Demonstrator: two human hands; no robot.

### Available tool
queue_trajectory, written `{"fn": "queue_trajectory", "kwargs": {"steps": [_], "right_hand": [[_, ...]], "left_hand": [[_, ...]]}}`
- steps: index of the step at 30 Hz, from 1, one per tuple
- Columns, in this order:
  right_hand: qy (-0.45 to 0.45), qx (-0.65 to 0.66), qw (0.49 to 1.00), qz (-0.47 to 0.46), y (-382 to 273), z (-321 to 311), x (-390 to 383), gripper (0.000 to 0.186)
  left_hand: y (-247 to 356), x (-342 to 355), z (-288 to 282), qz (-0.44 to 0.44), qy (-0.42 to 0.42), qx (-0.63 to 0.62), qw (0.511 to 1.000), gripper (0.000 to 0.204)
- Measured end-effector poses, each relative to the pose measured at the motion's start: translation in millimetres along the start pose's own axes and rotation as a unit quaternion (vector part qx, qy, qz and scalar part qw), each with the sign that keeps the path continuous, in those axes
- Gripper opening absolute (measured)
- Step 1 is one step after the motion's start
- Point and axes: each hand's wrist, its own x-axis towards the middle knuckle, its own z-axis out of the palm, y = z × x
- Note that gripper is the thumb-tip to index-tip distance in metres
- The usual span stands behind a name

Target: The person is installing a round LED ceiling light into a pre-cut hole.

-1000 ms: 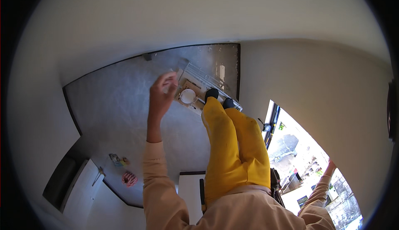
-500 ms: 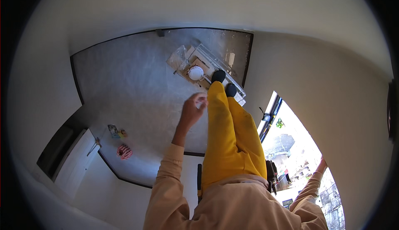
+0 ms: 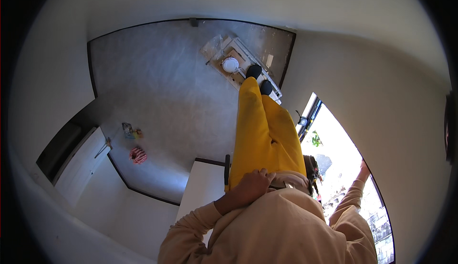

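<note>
My left hand [image 3: 254, 185] is at my waist, its fingers curled at the hem of my beige sweatshirt [image 3: 291, 178], which looks pinched in them. Just beside it is the top of my yellow trousers [image 3: 255, 140], and a bit of something dark shows under the hem. My right arm reaches out to the right, and my right hand [image 3: 364, 171] lies against the edge of the bright window opening [image 3: 341, 154]. Its fingers are small and washed out by the light, so their grip does not show. A dark pouch [image 3: 312, 171] hangs at my right hip.
My dark shoes [image 3: 253, 71] stand on a pale raised platform [image 3: 260, 63] near the corner. Beside them sit a white round container [image 3: 230, 65], cardboard and clear plastic [image 3: 212, 48]. A striped cloth bundle [image 3: 138, 155] and a small packet [image 3: 128, 130] lie on the grey floor by a white door [image 3: 81, 159].
My left hand has come back from beside my left thigh to the sweatshirt hem at my waist. My right hand stays at the opening's edge. The view has shifted slightly.
</note>
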Motion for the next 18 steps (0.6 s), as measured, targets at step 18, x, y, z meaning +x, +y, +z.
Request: {"fn": "queue_trajectory", "kwargs": {"steps": [18], "right_hand": [[0.036, 0.043, 0.998, -0.038, -12.1, -35.5, -47.8, 0.046]], "left_hand": [[27.8, -35.8, -52.3, 0.045, 0.193, -0.148, 0.969, 0.024]]}}
